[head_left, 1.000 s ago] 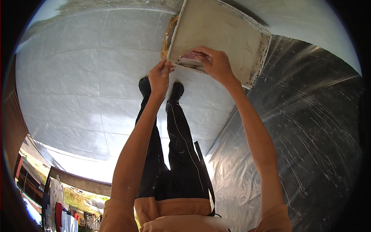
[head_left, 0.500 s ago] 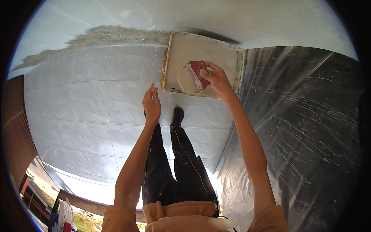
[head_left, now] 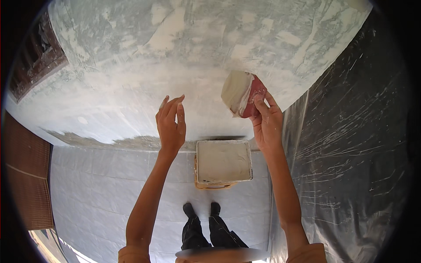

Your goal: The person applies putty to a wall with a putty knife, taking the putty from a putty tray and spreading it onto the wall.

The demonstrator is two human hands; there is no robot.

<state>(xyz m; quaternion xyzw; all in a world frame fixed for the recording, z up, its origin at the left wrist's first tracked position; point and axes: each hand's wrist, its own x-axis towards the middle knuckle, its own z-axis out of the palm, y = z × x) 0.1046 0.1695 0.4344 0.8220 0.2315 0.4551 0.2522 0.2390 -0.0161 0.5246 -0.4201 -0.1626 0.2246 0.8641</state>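
Pinched between the thumb and fingers of my right hand (head_left: 269, 122) is a red putty scraper (head_left: 255, 98). Thick off-white putty (head_left: 236, 91) covers its left part. The scraper is up in front of the wall (head_left: 175, 39), which carries a patchy white coat; whether it touches the wall I cannot tell. My left hand (head_left: 171, 125) is raised to the left, empty, with its fingers apart and slightly bent. Below and between the hands stands a shallow rectangular tray (head_left: 223, 181) filled with smooth putty (head_left: 223, 160).
The tray rests on a yellowish support (head_left: 215, 187) by the wall's foot. Dark plastic sheeting (head_left: 346, 144), streaked with white, hangs at the right. Grey sheeting (head_left: 105, 184) covers the floor under my feet. A brown ribbed panel (head_left: 28, 171) and a brown-framed opening (head_left: 39, 52) are at the left.
My right hand has lifted the scraper with putty from over the tray up to the wall. My left hand has risen too, its fingers more spread. The view has tilted up toward the wall.
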